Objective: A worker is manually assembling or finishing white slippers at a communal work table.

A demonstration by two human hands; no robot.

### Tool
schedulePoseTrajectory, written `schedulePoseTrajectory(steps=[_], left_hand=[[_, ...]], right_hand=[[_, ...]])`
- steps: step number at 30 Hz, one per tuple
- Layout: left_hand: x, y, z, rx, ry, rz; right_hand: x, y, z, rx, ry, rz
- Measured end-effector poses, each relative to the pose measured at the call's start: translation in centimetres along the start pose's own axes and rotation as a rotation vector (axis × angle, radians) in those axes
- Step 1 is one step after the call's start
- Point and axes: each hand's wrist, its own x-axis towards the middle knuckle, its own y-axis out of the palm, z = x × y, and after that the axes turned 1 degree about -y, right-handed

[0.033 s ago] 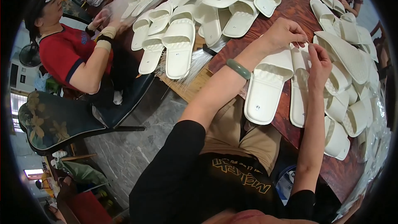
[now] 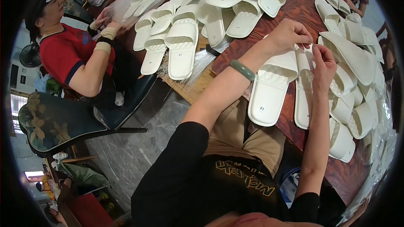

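Note:
My left hand (image 2: 290, 33), with a green bangle on its wrist, is closed in a pinch above the strap end of a white slide slipper (image 2: 269, 94). Close beside it, the fingertips of my right hand (image 2: 324, 61) are pinched too. Between both fingertips a thin pale strand (image 2: 312, 45) shows faintly; most of it is hidden by the fingers. Under my right hand lies a second white slipper (image 2: 303, 101), partly covered by that hand and forearm. Both slippers rest on the reddish wooden table (image 2: 294, 132), their heel ends toward me.
Slippers are heaped at the right (image 2: 353, 80) and far left (image 2: 219, 8). A bundle of clear strands (image 2: 197, 69) lies at the table's left edge. A co-worker in red (image 2: 80, 59) handles a plastic bag of slippers (image 2: 145, 0). A padded chair (image 2: 63, 122) stands left.
The co-worker's bent arm at the left has shifted slightly. My hands and the slippers stay where they were.

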Motion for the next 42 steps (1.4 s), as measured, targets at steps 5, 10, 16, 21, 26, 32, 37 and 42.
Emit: schedulePoseTrajectory(steps=[5, 10, 16, 21, 26, 32, 37, 42], left_hand=[[0.3, 0.7, -0.2, 0.061, 0.026, 0.005], [-0.1, 0.6, -0.6, 0.039, -0.053, -0.066], [0.2, 0.9, -0.9, 0.200, -0.074, 0.010], [0.6, 0.8, -0.6, 0.172, -0.083, -0.009], [0.3, 0.3, -0.8, 0.112, -0.067, -0.076], [0.5, -0.6, -2.6, -0.094, 0.143, -0.283], [-1.0, -1.5, -10.1, -0.370, 0.412, -0.258], [-12.3, 2.9, -23.9, -0.481, 0.653, 0.350]], right_hand=[[0.0, -0.8, -0.2, 0.002, 0.013, 0.005], [0.3, 0.4, -0.4, 0.004, -0.038, -0.089], [0.6, -0.2, -0.1, -0.058, -0.045, -0.058], [0.6, -0.6, -0.2, -0.020, -0.006, -0.035], [0.3, -0.2, 0.2, 0.042, 0.013, 0.005], [0.2, 0.3, 0.3, 0.097, -0.076, -0.136], [0.2, -0.4, -0.8, -0.092, -0.240, -0.204], [0.5, 0.3, 0.3, -0.131, -0.260, -0.206]])
